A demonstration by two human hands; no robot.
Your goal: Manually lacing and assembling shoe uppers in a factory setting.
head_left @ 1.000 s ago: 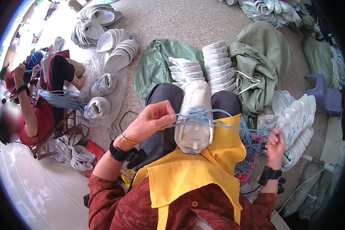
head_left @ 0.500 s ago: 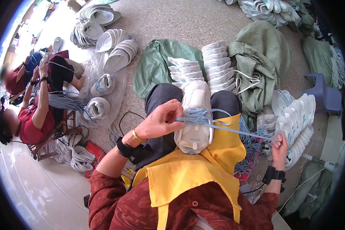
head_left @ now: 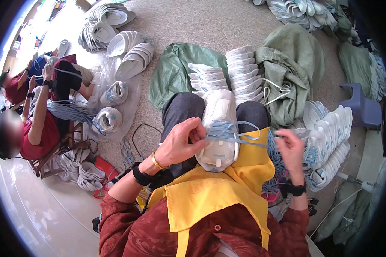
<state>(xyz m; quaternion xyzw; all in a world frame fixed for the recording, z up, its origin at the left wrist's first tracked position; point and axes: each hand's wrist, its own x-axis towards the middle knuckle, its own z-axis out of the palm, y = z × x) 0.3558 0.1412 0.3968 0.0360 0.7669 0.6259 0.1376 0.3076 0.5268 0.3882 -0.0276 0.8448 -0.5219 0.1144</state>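
Note:
On my lap stands a white shoe [head_left: 219, 105], its toe pointing away from me, with light blue shoelaces [head_left: 221, 128] threaded across it. Beside its left edge my left hand [head_left: 182, 143] is closed, thumb and fingertips pinching the lace. A loop of lace and one long strand lie out over the right side of the shoe, across my yellow apron [head_left: 255, 160]. Off to the right my right hand [head_left: 291, 150] is raised, somewhat blurred, fingers bent and apart; I see no lace in it. Under it hangs a bundle of blue laces [head_left: 273, 162].
Stacked white shoe uppers [head_left: 244, 75] stand beyond my knees, between green sacks [head_left: 294, 68]. More uppers [head_left: 330, 132] and a blue-grey stool [head_left: 359, 105] are at right. Two people [head_left: 40, 124] sit working at left, near shoes on clear plastic [head_left: 131, 100].
My right hand has come inward and up from the far right, and the lace it was pulling taut now hangs slack. My left hand has shifted slightly right and down.

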